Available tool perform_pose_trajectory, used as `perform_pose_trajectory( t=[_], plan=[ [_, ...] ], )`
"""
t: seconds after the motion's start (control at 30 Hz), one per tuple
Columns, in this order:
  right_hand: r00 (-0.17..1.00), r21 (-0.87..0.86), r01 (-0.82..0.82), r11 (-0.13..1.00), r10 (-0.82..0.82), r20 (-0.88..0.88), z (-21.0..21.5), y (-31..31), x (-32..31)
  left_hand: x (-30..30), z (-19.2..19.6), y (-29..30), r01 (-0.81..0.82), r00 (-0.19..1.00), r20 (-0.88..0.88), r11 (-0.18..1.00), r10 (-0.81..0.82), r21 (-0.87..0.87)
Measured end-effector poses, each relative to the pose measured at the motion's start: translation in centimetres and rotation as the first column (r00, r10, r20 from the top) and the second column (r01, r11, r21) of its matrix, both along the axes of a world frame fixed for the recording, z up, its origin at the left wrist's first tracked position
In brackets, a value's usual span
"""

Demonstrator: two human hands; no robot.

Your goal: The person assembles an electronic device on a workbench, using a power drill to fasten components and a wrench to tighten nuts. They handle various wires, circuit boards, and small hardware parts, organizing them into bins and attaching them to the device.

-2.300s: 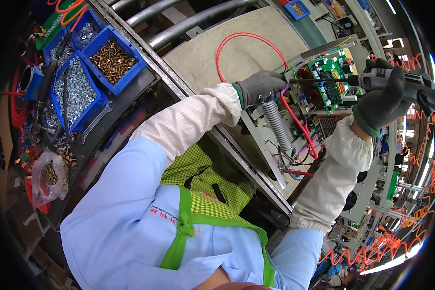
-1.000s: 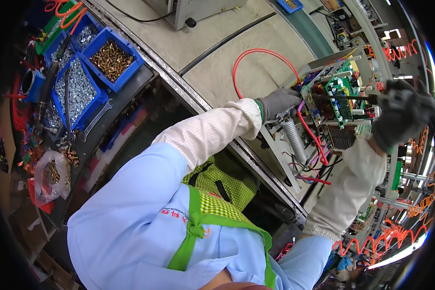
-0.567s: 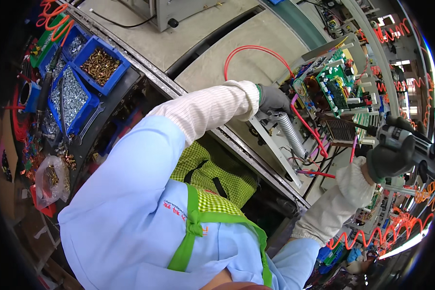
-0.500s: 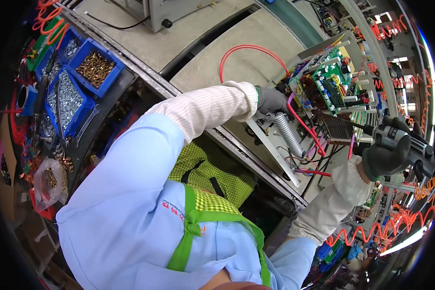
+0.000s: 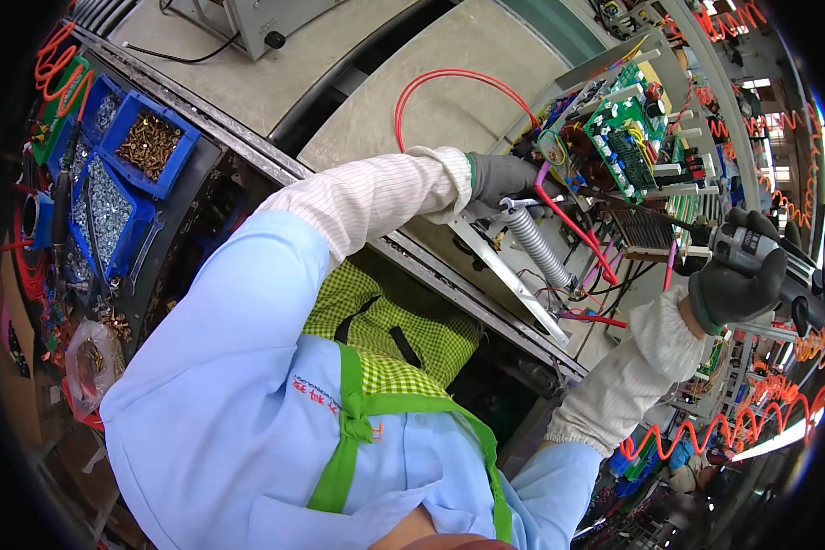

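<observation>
My right hand (image 5: pixel 738 289), in a dark glove, is wrapped round a silver-and-black power screwdriver (image 5: pixel 738 246). Its long thin bit points left into an open electrical unit, beneath a green circuit board (image 5: pixel 625 137). At the unit's near side is my left hand (image 5: pixel 502 179), gloved in dark grey, beside a ribbed silver coil (image 5: pixel 536 246). The fingers of that hand are mostly hidden among the parts, so what they touch cannot be made out. A red cable (image 5: pixel 568 215) with a purple end runs just right of it.
Blue bins of brass-coloured screws (image 5: pixel 149 147) and silver fasteners (image 5: pixel 110 215) stand at the left, with a wrench (image 5: pixel 147 252) alongside. A looped red wire (image 5: pixel 422 81) arches over the bench. Orange coiled hoses (image 5: pixel 687 445) hang at the right. A grey metal housing (image 5: pixel 270 18) stands at the far side.
The view has shifted slightly, so the bins and bench sit a little farther left and higher. Both hands keep their places at the unit, the right still gripping the power screwdriver.
</observation>
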State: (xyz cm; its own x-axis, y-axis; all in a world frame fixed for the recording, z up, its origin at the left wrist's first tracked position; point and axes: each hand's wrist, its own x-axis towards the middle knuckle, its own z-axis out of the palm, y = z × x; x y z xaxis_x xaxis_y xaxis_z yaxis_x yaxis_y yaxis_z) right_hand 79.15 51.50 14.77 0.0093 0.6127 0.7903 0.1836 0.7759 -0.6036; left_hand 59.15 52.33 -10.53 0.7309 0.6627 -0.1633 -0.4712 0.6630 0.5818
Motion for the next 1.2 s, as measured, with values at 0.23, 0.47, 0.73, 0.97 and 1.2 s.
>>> perform_pose_trajectory(
  t=[0.23,0.47,0.73,0.97,1.2],
  plan=[
    [0.996,-0.049,0.085,0.995,-0.087,-0.037,0.4,-0.1,-0.9,-0.6,0.6,1.1,0.054,0.986,-0.160,0.998,-0.050,0.024],
    [0.994,-0.134,-0.042,0.990,0.029,-0.101,0.5,0.6,0.7,0.3,-2.6,2.0,-0.006,0.991,-0.124,0.955,0.045,0.297],
    [0.970,-0.041,-0.239,0.970,0.236,-0.062,0.2,1.9,1.1,1.1,-3.4,2.1,-0.093,0.989,-0.079,0.933,0.128,0.347],
    [0.978,-0.131,-0.181,0.975,0.164,-0.128,-0.2,3.0,0.8,0.0,-1.5,1.1,-0.093,0.988,-0.087,0.942,0.128,0.324],
    [0.981,-0.169,-0.153,0.974,0.129,-0.144,-0.3,3.0,0.4,-0.2,-2.2,1.7,-0.085,0.986,-0.096,0.903,0.138,0.422]
  ],
)
